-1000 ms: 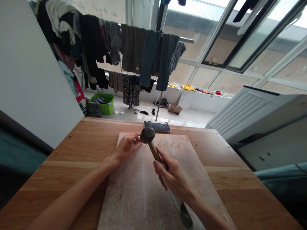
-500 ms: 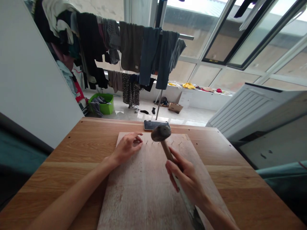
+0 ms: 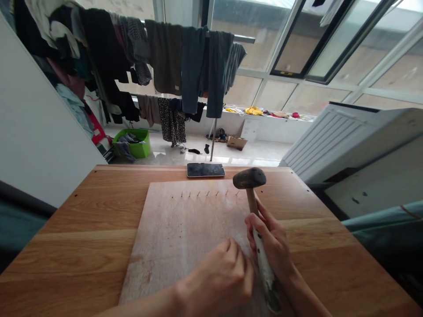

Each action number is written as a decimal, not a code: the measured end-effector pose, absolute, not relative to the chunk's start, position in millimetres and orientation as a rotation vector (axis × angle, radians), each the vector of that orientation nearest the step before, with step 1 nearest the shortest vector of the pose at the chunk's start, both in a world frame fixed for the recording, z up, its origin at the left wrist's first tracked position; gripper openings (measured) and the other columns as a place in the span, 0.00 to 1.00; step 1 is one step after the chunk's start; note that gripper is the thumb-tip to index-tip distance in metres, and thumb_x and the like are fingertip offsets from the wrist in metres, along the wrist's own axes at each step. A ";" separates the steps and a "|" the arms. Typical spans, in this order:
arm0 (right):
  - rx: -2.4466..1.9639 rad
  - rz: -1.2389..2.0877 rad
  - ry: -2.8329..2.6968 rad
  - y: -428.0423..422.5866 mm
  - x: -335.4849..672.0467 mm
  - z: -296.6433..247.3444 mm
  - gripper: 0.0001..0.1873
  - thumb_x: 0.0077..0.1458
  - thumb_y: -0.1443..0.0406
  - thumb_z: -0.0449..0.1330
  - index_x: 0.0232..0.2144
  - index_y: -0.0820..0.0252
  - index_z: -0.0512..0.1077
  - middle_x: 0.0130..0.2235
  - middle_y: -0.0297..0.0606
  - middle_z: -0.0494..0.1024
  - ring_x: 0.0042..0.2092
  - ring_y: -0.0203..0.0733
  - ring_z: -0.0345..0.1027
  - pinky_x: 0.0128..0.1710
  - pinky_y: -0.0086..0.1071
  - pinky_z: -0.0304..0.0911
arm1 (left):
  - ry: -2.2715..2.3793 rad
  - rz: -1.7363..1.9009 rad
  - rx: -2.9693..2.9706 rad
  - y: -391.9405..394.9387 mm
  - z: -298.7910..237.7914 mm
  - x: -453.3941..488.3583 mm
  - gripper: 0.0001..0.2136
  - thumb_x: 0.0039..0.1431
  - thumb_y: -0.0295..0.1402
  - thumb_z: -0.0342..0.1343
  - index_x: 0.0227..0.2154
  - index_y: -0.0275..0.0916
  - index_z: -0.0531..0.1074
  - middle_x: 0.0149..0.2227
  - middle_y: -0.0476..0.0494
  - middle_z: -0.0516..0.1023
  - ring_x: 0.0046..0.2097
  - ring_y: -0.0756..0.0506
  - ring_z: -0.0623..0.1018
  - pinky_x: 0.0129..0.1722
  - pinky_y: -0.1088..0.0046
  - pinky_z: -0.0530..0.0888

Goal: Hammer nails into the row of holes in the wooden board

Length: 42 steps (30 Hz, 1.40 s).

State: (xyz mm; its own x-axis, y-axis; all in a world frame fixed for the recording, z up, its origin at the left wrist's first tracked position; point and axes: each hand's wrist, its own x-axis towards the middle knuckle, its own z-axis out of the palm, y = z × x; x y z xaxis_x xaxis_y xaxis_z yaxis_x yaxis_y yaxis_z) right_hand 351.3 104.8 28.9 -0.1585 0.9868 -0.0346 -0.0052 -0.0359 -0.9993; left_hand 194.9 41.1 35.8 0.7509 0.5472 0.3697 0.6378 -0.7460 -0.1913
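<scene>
My right hand [image 3: 269, 237] is wrapped around the worn, pale-patched handle of a hammer [image 3: 250, 178], whose dark head is raised over the board's far right corner. Low over the near part of the pale wooden board [image 3: 158, 246] is my left hand [image 3: 224, 275], fingers curled in, close to the hammer handle. Whatever those fingers hold, if anything, is hidden. Several thin nails [image 3: 207, 193] stand in a row along the board's far edge, some leaning slightly. Small dark holes or specks dot the board's surface.
The board lies on a wooden table [image 3: 76, 246]. Behind it, by the table's far edge, lies a smartphone [image 3: 205, 170]. Beyond are hanging clothes [image 3: 165, 57], a green tub [image 3: 140, 145] and a small cardboard box [image 3: 236, 142]. A white ribbed panel [image 3: 327, 136] stands at right.
My left hand has left the nail row's left end and come back toward me and right, its fingers now curled. My right hand has shifted the hammer rightward. The view has shifted slightly.
</scene>
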 end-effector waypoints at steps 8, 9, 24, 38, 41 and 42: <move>-1.166 1.383 -1.258 103.1 349.4 30.7 0.35 0.59 0.51 0.63 0.64 0.57 0.64 0.22 0.23 0.65 0.16 0.30 0.55 0.12 0.22 0.57 | -0.900 -0.450 -2.636 40.5 30.9 208.6 0.05 0.64 0.26 0.53 0.34 0.33 0.74 0.30 0.41 0.74 0.30 0.43 0.73 0.27 0.65 0.68; -1.158 1.379 -1.260 103.2 349.1 30.6 0.35 0.59 0.51 0.63 0.64 0.57 0.64 0.22 0.23 0.65 0.16 0.29 0.55 0.12 0.22 0.57 | -0.894 -0.469 -2.660 41.4 35.3 202.9 0.05 0.64 0.27 0.54 0.33 0.34 0.73 0.30 0.42 0.74 0.30 0.44 0.73 0.27 0.65 0.68; -1.167 1.340 -1.402 100.1 343.7 37.7 0.32 0.61 0.51 0.60 0.62 0.59 0.65 0.23 0.24 0.65 0.16 0.29 0.55 0.10 0.23 0.59 | -2.060 -1.597 -2.186 96.6 12.4 25.6 0.07 0.63 0.36 0.57 0.37 0.39 0.78 0.37 0.46 0.82 0.37 0.45 0.82 0.37 0.70 0.80; -1.230 1.286 -1.432 98.8 340.4 42.5 0.37 0.59 0.49 0.60 0.65 0.62 0.64 0.23 0.23 0.65 0.15 0.29 0.55 0.10 0.24 0.59 | -1.721 -0.464 -2.586 88.2 34.7 10.1 0.13 0.60 0.15 0.51 0.36 0.36 0.76 0.39 0.42 0.77 0.41 0.43 0.77 0.42 0.66 0.76; -1.231 1.286 -1.433 98.9 340.0 41.7 0.38 0.59 0.48 0.60 0.65 0.62 0.63 0.24 0.24 0.65 0.15 0.29 0.56 0.10 0.23 0.59 | -1.708 -0.433 -2.587 88.5 34.8 14.3 0.15 0.58 0.12 0.48 0.36 0.36 0.75 0.41 0.42 0.75 0.41 0.44 0.76 0.43 0.66 0.76; -1.231 1.287 -1.432 98.9 340.0 41.4 0.38 0.59 0.48 0.60 0.65 0.62 0.63 0.24 0.24 0.66 0.16 0.29 0.56 0.10 0.23 0.59 | -1.706 -0.421 -2.584 88.9 34.3 15.2 0.15 0.58 0.12 0.48 0.36 0.36 0.75 0.41 0.41 0.75 0.41 0.44 0.76 0.43 0.66 0.76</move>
